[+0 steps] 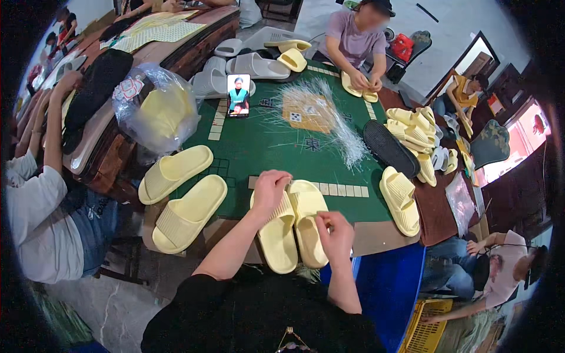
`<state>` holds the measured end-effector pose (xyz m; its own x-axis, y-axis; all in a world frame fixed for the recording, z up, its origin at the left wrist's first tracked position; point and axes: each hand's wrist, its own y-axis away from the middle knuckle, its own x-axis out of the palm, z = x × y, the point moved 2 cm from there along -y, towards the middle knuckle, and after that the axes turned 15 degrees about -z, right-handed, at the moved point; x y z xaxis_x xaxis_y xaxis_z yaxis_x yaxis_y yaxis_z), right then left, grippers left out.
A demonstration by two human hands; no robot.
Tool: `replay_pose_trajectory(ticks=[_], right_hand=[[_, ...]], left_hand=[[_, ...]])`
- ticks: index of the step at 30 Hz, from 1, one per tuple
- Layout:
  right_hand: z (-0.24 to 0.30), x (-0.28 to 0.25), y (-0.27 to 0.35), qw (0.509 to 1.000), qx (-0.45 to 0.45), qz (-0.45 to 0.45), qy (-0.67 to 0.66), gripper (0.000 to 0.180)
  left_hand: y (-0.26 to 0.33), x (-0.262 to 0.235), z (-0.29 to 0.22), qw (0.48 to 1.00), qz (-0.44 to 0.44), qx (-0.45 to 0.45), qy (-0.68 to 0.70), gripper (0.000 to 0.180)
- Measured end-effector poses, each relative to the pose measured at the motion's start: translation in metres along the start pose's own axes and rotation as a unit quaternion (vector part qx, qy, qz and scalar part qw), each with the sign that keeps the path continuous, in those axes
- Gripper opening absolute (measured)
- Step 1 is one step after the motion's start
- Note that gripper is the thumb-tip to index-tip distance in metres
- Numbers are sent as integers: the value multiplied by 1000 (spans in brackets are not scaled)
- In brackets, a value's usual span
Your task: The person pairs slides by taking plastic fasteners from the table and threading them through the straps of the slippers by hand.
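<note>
At the table's (pixel 235 141) near edge, the pale-yellow slide sandals (pixel 279 242) look light and spongy, best held by the straps; left hand (pixel 272 191) and right hand (pixel 336 230) curl there, grip unclear.

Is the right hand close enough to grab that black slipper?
Probably yes: the right hand looks near enough, and mostly flat green tabletop lies between it and the black slipper.

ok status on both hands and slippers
Left hand over left slipper; right hand by right slipper. Slippers side by side. Clear strands beyond, not in the way.
</note>
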<state>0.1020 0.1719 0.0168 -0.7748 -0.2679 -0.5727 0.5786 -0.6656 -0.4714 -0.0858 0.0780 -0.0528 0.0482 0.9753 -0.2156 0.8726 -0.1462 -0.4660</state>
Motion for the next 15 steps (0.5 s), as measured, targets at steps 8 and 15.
replay_pose_trajectory(ticks=[8, 15], right_hand=[[-17, 80, -56, 989, -6, 83, -119, 23], [-29, 98, -50, 982, 71, 118, -132, 19]], left_hand=[[-6, -4, -7, 997, -10, -52, 60, 12], [-4, -6, -3, 989, 6, -118, 90, 15]])
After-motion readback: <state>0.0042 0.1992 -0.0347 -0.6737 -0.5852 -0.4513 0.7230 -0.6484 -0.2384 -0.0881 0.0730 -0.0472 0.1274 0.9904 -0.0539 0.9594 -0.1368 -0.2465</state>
